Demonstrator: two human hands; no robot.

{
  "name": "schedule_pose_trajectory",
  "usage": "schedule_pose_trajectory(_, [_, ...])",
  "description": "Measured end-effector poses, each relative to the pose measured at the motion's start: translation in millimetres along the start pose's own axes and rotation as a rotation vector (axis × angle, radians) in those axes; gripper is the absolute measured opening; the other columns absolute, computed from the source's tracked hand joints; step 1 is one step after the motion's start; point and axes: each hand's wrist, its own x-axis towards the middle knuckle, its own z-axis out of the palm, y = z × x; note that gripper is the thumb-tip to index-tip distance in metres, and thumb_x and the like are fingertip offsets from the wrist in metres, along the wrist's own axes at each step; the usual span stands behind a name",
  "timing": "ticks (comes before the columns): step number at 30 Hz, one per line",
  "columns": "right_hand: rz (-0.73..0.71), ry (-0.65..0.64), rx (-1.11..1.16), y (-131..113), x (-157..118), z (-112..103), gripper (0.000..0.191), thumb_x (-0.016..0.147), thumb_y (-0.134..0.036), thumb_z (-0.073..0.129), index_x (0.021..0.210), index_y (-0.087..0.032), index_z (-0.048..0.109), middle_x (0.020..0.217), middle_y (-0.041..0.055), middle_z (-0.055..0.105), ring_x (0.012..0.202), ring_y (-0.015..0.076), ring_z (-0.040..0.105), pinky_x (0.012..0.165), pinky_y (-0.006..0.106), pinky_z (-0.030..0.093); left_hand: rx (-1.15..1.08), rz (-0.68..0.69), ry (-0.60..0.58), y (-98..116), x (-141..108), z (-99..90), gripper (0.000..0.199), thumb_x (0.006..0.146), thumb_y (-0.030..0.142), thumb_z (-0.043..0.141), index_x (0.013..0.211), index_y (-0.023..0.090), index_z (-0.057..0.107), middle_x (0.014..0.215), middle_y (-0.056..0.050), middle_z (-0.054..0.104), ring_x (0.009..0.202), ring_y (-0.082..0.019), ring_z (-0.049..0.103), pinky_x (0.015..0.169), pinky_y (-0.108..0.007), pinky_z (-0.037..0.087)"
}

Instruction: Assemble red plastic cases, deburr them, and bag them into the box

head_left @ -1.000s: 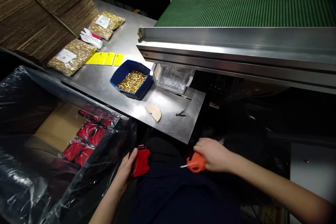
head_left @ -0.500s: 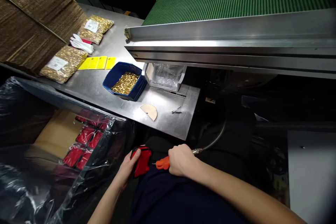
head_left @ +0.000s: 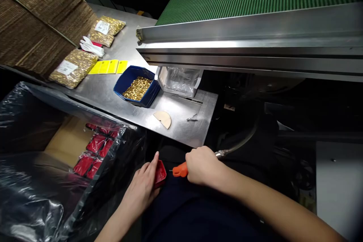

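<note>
since the earlier frame i see the red case (head_left: 160,174) turned in the left hand (head_left: 145,181), its hollow side now showing. that hand grasps the case with its fingers along one side; the right hand (head_left: 202,165) is clenched around an orange air gun (head_left: 180,170), the thin nozzle pointing at the case, near but apart. a hose (head_left: 245,140) trails behind the fist. farther out i have a metal table (head_left: 181,132) with a tan half-disc (head_left: 163,119) and a blue bin (head_left: 152,97) of gold-coloured pieces (head_left: 138,87)
</note>
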Motion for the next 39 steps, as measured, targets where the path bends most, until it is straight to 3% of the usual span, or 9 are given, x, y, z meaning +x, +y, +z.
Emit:
schedule_pose_trajectory(4, [-0.036, -0.001, -0.002, -11.3, 10.0, -11.8, 0.031, 0.083, -0.037, 0.068, 0.099, -0.014, 0.078, 0.094, 0.0186, 0.079, 0.087, 0.0315, 0.078, 0.072, 0.036, 0.057, -0.033, 0.003, 0.006, 1.2, 3.2, -0.4, 0.096, 0.072, 0.022, 0.077, 0.16, 0.026, 0.04, 0.147, -0.015, 0.061, 0.135, -0.046, 0.051, 0.115, -0.057, 0.036])
schedule_pose_trajectory(9, [-0.114, -0.015, 0.022, -7.5, -8.8, -11.6, 0.03, 0.079, -0.042, 0.066, 0.09, -0.016, 0.078, 0.084, 0.0151, 0.078, 0.077, 0.032, 0.076, 0.065, 0.037, 0.056, -0.922, -0.643, 0.104, -7.3, 10.3, -14.0, 0.085, 0.078, 0.051, 0.077, 0.152, 0.024, 0.047, 0.121, -0.014, 0.075, 0.106, -0.038, 0.072, 0.089, -0.048, 0.059])
schedule_pose_trajectory(11, [-0.144, -0.029, 0.008, 1.8, -20.2, -2.6, 0.028, 0.08, -0.042, 0.065, 0.085, -0.017, 0.077, 0.08, 0.0131, 0.076, 0.074, 0.0306, 0.075, 0.068, 0.038, 0.056, -1.224, -0.756, 0.089, -7.2, 10.7, -16.6, 0.082, 0.082, 0.056, 0.069, 0.152, 0.021, 0.045, 0.115, -0.015, 0.078, 0.1, -0.038, 0.075, 0.085, -0.049, 0.061])
schedule_pose_trajectory(14, [-0.173, 0.073, -0.07, 28.5, -33.2, 15.7, 0.024, 0.082, -0.033, 0.066, 0.094, -0.014, 0.074, 0.088, 0.013, 0.075, 0.087, 0.0302, 0.073, 0.098, 0.046, 0.051, -1.471, -0.718, 0.04, -0.2, 11.1, -13.2, 0.085, 0.083, 0.056, 0.069, 0.156, 0.028, 0.038, 0.117, -0.013, 0.079, 0.103, -0.038, 0.076, 0.094, -0.051, 0.06])
schedule_pose_trajectory(17, [-0.168, 0.327, -0.144, 72.9, -42.3, 27.5, 0.025, 0.087, -0.021, 0.062, 0.111, -0.014, 0.067, 0.111, 0.0141, 0.07, 0.113, 0.0301, 0.064, 0.12, 0.051, 0.03, -1.5, -0.656, 0.027, 13.1, 15.8, -4.7, 0.088, 0.08, 0.054, 0.075, 0.157, 0.032, 0.038, 0.131, -0.012, 0.075, 0.118, -0.037, 0.07, 0.099, -0.046, 0.058])
schedule_pose_trajectory(21, [0.064, 0.499, -0.302, 144.8, -37.5, 19.4, 0.033, 0.09, -0.006, 0.053, 0.12, -0.015, 0.063, 0.137, 0.0181, 0.058, 0.124, 0.0334, 0.054, 0.104, 0.047, 0.042, -1.319, -0.534, 0.049, 38.1, 33.8, 9.2, 0.079, 0.077, 0.05, 0.082, 0.147, 0.034, 0.049, 0.141, -0.008, 0.068, 0.123, -0.035, 0.066, 0.093, -0.04, 0.06])
schedule_pose_trajectory(27, [0.191, 0.481, -0.387, 229.7, 19.6, -12.3, 0.032, 0.1, -0.011, 0.051, 0.132, -0.01, 0.059, 0.138, 0.0199, 0.057, 0.119, 0.0311, 0.059, 0.097, 0.043, 0.049, -1.231, -0.231, 0.034, 74.5, 75.1, 31.8, 0.071, 0.069, 0.046, 0.09, 0.129, 0.028, 0.055, 0.113, -0.008, 0.074, 0.093, -0.028, 0.072, 0.081, -0.036, 0.06])
schedule_pose_trajectory(32, [0.305, 0.447, -0.415, 251.8, 52.7, -8.9, 0.036, 0.102, -0.033, 0.065, 0.133, -0.017, 0.06, 0.135, 0.0108, 0.061, 0.109, 0.0246, 0.066, 0.09, 0.044, 0.058, -1.191, -0.173, 0.098, 86.9, 98.1, 37.1, 0.07, 0.068, 0.037, 0.092, 0.126, 0.025, 0.055, 0.116, -0.01, 0.072, 0.098, -0.029, 0.072, 0.086, -0.038, 0.059])
schedule_pose_trajectory(39, [0.378, 0.439, -0.429, 249.7, 57.7, -0.1, 0.044, 0.103, -0.036, 0.062, 0.143, -0.019, 0.053, 0.145, 0.0131, 0.056, 0.11, 0.0249, 0.067, 0.091, 0.044, 0.059, -1.128, -0.152, 0.139, 87.7, 118.8, 32.6, 0.08, 0.076, 0.054, 0.081, 0.142, 0.024, 0.049, 0.135, -0.014, 0.068, 0.12, -0.035, 0.067, 0.097, -0.044, 0.057])
